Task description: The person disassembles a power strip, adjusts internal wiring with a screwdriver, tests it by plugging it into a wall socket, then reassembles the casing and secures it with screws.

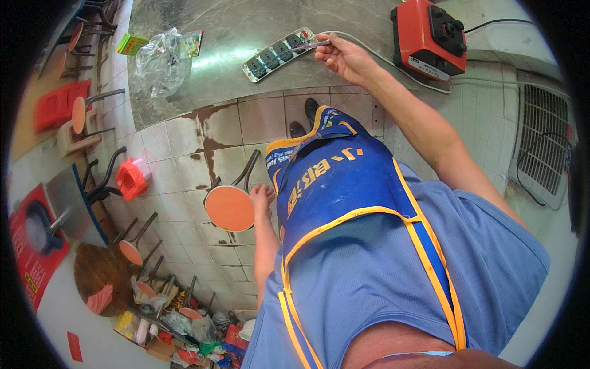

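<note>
On the grey metal-topped table [215, 74] lies a power strip [265, 60], white-rimmed with several dark sockets and a red switch at its right end. My right hand [349, 59] is closed, pinching a slim silver metal tool [312, 45] whose kind I cannot make out. The tool's thin end reaches over the right part of the strip; whether it touches is unclear. My left hand [262, 198] hangs low, fingers loosely bent and apart, with nothing visible in it. It is beside a stool [228, 208] with a round orange seat.
A red blender base [428, 38] with black controls stands on the table's right. A white cable [393, 60] runs from the strip past it. A clear plastic bag [161, 64] and a green-yellow box [131, 44] lie at left. More stools and cluttered bags [203, 329] fill the lower left.
</note>
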Tool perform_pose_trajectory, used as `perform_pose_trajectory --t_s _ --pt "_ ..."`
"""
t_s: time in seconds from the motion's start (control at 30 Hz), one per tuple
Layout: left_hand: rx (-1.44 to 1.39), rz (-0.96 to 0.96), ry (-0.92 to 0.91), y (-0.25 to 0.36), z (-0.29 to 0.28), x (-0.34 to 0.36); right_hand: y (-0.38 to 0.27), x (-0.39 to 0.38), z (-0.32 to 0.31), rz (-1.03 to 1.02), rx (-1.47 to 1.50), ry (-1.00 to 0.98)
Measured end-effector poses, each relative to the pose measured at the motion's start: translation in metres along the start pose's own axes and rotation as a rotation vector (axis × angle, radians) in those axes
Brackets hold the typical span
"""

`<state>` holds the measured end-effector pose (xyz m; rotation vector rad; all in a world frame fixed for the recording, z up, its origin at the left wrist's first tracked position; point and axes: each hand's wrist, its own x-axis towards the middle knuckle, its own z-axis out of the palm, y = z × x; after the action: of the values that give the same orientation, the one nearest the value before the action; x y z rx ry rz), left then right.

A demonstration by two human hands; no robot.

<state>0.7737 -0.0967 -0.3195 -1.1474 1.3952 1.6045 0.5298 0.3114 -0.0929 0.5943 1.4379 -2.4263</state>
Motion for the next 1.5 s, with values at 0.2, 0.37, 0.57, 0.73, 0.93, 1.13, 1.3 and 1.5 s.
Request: perform_pose_trajectory --t_s 0.2,0.37,0.57,0.73,0.93,1.13,1.3,1.5 --pt "0.034 0.013 0.007 -0.004 -0.003 0.004 0.002 -0.006 -0.008 0.010 -0.013 0.005" --pt "0.005 0.020 -0.012 -0.009 -0.003 0.011 0.001 -0.008 -0.009 0.010 -0.004 0.002" --pt "0.005 0.016 -0.012 -0.011 -0.002 0.011 0.003 -0.002 -0.019 0.022 0.023 0.003" --pt "0.006 0.018 0.008 -0.008 0.002 0.004 0.004 0.000 -0.023 0.023 0.033 -0.002" --pt "0.018 0.023 0.002 -0.007 0.006 0.004 0.002 -0.003 -0.021 0.024 0.022 0.024" --pt "0.026 0.027 0.013 -0.001 0.009 -0.004 -0.002 -0.011 -0.012 0.003 -0.019 0.030" --pt "0.164 0.381 0.078 0.019 0.025 -0.010 -0.016 -0.026 -0.020 0.033 -0.041 -0.031" --pt "0.488 1.095 0.141 0.164 0.091 -0.031 -0.021 -0.052 -0.039 0.064 -0.039 -0.025"
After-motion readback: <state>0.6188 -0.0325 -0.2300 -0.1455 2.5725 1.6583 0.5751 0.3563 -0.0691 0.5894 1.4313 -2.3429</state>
